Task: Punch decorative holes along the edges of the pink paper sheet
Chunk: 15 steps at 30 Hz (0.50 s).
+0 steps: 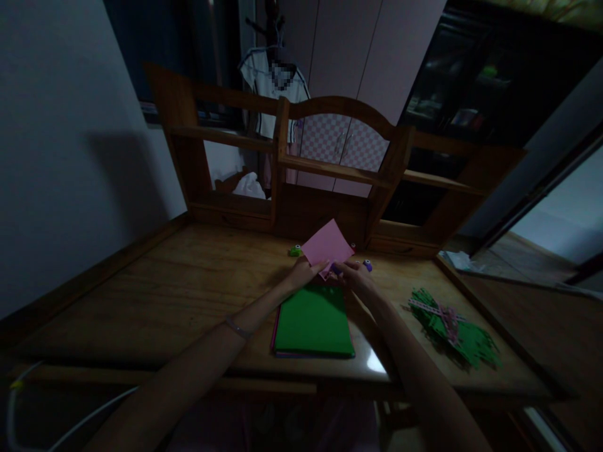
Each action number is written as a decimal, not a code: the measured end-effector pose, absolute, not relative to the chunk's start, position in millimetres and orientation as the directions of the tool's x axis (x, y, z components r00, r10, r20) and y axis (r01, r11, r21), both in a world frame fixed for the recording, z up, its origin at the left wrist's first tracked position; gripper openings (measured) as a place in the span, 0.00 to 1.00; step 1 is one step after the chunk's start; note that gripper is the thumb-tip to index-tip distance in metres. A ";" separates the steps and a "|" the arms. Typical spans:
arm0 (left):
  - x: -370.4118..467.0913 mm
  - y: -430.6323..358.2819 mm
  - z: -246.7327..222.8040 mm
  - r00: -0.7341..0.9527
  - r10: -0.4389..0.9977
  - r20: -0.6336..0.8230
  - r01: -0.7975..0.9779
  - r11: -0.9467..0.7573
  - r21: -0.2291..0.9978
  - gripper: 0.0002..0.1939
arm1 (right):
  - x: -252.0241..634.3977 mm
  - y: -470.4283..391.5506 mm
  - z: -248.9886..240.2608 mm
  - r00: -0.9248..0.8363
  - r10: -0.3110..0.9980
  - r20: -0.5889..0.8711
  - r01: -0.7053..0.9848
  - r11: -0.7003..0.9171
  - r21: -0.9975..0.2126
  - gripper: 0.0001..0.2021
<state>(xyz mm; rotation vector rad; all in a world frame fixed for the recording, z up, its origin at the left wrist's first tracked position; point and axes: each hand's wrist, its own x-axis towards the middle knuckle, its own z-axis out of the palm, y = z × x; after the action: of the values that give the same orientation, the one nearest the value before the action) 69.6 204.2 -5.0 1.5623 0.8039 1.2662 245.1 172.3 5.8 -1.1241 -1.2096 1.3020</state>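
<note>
The left hand [305, 272] pinches a pink paper sheet [328, 242] by its lower edge, just above the far end of a green-topped paper stack [313, 323] on the wooden bench [211, 270]. The right hand [357, 276] grips a small purple object [336, 268] at the sheet's lower corner — largely hidden by the fingers, its kind unclear. Behind the sheet, a small red item [353, 246] is partly covered — its outline indistinct in the dim light.

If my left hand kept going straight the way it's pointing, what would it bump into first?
Beyond the pink sheet in its grip, your left hand would probably meet the small purple object at your right hand first, though depth is unclear here.
</note>
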 end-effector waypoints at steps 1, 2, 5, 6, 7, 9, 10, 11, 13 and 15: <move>69.4 204.4 -5.4 0.257 0.899 0.355 -0.067 -0.350 0.934 0.23 | 244.5 171.5 6.4 -0.078 0.997 0.005 -0.069 0.000 -0.998 0.16; 69.2 204.5 -5.6 0.264 0.894 0.361 -0.071 -0.355 0.932 0.22 | 243.8 170.7 6.9 -0.080 0.997 0.011 -0.067 0.006 -0.998 0.15; 69.0 204.1 -5.1 0.276 0.890 0.362 -0.085 -0.353 0.932 0.22 | 242.6 169.7 7.8 -0.070 0.997 0.018 -0.052 0.015 -0.999 0.15; 69.1 203.8 -4.8 0.278 0.890 0.360 -0.088 -0.350 0.933 0.22 | 242.4 169.9 8.0 -0.062 0.998 0.017 -0.043 0.014 -0.999 0.15; 69.4 203.5 -4.4 0.280 0.890 0.360 -0.091 -0.349 0.933 0.22 | 242.3 170.1 8.0 -0.052 0.998 0.018 -0.036 0.016 -0.999 0.15; 70.1 202.8 -3.8 0.281 0.885 0.371 -0.097 -0.359 0.928 0.22 | 242.1 170.4 8.3 -0.045 0.999 0.020 -0.029 0.018 -0.999 0.16; 70.6 202.4 -3.6 0.281 0.882 0.378 -0.097 -0.366 0.926 0.21 | 241.9 170.4 8.5 -0.046 0.999 0.022 -0.032 0.021 -0.999 0.16; 70.9 202.0 -3.5 0.279 0.881 0.382 -0.092 -0.372 0.924 0.20 | 241.6 170.2 8.6 -0.042 0.999 0.024 -0.037 0.023 -0.999 0.16; 71.5 201.2 -3.8 0.281 0.883 0.377 -0.075 -0.372 0.925 0.19 | 240.9 169.6 8.7 -0.024 0.999 0.024 -0.048 0.023 -0.999 0.16; 71.7 201.0 -4.6 0.284 0.887 0.365 -0.062 -0.363 0.930 0.19 | 240.1 169.1 8.6 -0.003 1.000 0.023 -0.060 0.023 -0.998 0.16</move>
<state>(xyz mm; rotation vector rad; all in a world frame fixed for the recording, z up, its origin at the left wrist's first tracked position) 71.7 201.0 -4.6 1.5973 0.7768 1.2451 240.1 169.1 8.6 -1.1471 -1.1782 1.2226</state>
